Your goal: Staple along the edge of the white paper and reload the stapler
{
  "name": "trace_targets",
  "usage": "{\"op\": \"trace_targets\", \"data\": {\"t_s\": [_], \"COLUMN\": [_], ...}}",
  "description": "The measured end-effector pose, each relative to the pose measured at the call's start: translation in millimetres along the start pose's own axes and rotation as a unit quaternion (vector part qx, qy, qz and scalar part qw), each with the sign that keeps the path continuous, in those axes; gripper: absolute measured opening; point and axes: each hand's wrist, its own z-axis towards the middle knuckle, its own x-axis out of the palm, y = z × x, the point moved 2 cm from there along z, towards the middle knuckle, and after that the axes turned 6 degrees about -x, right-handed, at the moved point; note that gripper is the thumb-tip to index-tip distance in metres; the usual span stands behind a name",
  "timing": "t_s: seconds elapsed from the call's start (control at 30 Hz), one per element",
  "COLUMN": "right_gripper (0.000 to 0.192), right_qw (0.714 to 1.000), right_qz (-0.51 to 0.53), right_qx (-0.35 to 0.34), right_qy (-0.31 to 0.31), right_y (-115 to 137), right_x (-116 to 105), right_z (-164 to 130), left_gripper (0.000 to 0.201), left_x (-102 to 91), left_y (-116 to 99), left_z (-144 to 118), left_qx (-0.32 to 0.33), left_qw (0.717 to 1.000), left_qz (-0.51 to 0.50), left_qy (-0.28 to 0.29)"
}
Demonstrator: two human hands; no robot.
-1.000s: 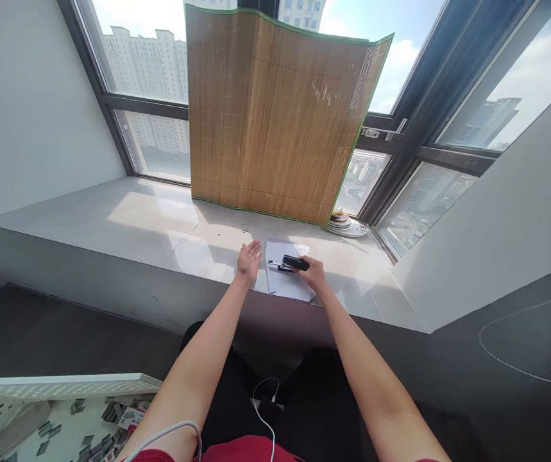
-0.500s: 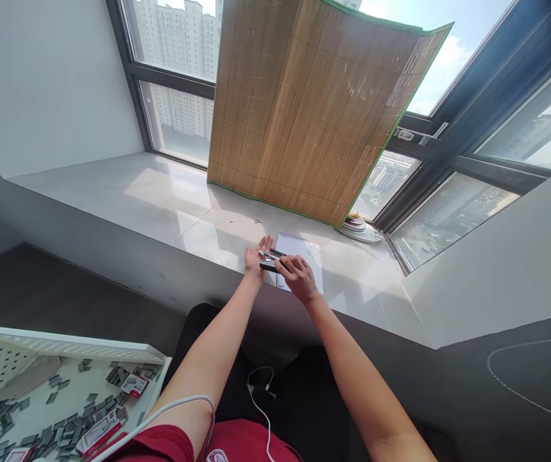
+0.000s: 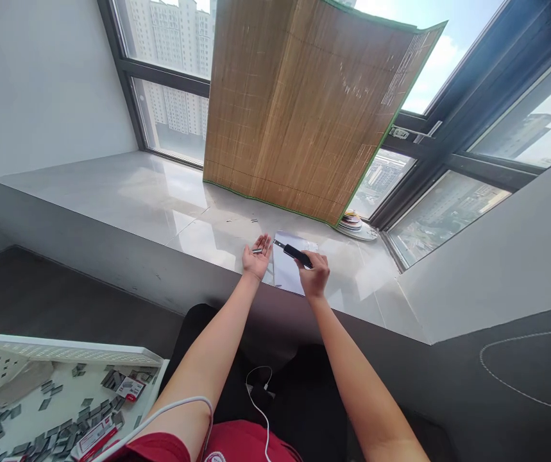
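Over the counter (image 3: 160,205), the right hand (image 3: 314,276) is clenched around a black stapler (image 3: 296,253) above the white paper (image 3: 288,269), a rigid, light tool best gripped mid-body, while the left hand (image 3: 257,256) lies open, cupping a small, easily spilled staple strip (image 3: 256,250).

left hand (image 3: 256,256): palm up, a small strip of staples (image 3: 257,251) on it
right hand (image 3: 314,277): closed round a black stapler (image 3: 295,253)
paper (image 3: 288,273): between and under the hands
bamboo mat (image 3: 304,109): beyond both hands
tray (image 3: 68,353): well below-left of the left hand
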Motion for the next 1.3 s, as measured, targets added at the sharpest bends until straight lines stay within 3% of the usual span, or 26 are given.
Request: {"op": "trace_targets", "data": {"t_s": [0.07, 0.13, 0.33, 0.4, 0.47, 0.57, 0.67, 0.73, 0.83, 0.97, 1.13, 1.23, 1.3], "right_gripper": [0.032, 0.043, 0.047, 0.046, 0.048, 0.037, 0.017, 0.020, 0.019, 0.020, 0.024, 0.026, 0.024], "right_qw": [0.990, 0.971, 0.947, 0.949, 0.967, 0.997, 0.988, 0.970, 0.959, 0.959, 0.966, 0.970, 0.976], "right_qz": [0.023, 0.044, 0.050, 0.048, 0.027, -0.002, 0.042, 0.054, 0.037, 0.063, 0.102, 0.107, 0.133], "right_qx": [0.138, 0.234, 0.312, 0.299, 0.248, 0.073, -0.113, -0.161, -0.160, -0.134, -0.047, -0.048, -0.059], "right_qy": [-0.005, 0.010, 0.063, 0.083, 0.054, 0.001, 0.099, 0.174, 0.230, 0.240, 0.232, 0.212, 0.162], "right_y": [-10.4, -18.5, -36.4, -37.9, -32.0, -5.1, 31.7, 50.6, 64.4, 65.3, 61.5, 67.9, 70.2], "right_x": [6.0, 12.1, 21.1, 20.6, 17.6, 18.6, 39.7, 59.9, 86.0, 99.2, 99.3, 91.0, 75.1], "right_z": [-3.4, -6.7, -14.9, -16.4, -14.0, -2.6, 11.4, 18.9, 25.9, 28.9, 28.3, 29.9, 35.4], "left_gripper": [0.071, 0.072, 0.069, 0.066, 0.064, 0.062, 0.063, 0.064, 0.068, 0.069, 0.066, 0.066, 0.065], "left_x": [0.3, 0.7, 2.5, 2.7, 2.8, 2.4, 2.2, 3.0, 5.4, 8.1, 8.9, 9.0, 9.1], "left_y": [0.4, 0.6, 1.5, 3.2, 5.4, 7.8, 8.3, 8.1, 7.8, 6.8, 10.0, 10.9, 3.7], "left_z": [-0.3, -0.6, -2.7, -3.3, -3.4, -2.3, -1.2, -1.4, -2.9, -3.7, -2.0, -0.6, 0.9], "left_qx": [-0.002, -0.004, -0.008, -0.010, -0.014, -0.022, -0.022, -0.019, -0.017, -0.009, -0.012, -0.006, 0.027], "left_qw": [1.000, 1.000, 0.999, 0.999, 0.997, 0.994, 0.994, 0.994, 0.993, 0.993, 0.987, 0.979, 0.954], "left_qz": [0.005, 0.011, 0.032, 0.053, 0.079, 0.104, 0.105, 0.107, 0.118, 0.120, 0.160, 0.203, 0.299], "left_qy": [0.003, 0.002, -0.006, -0.006, -0.003, -0.002, -0.008, -0.007, -0.002, -0.017, -0.020, -0.015, -0.027]}}
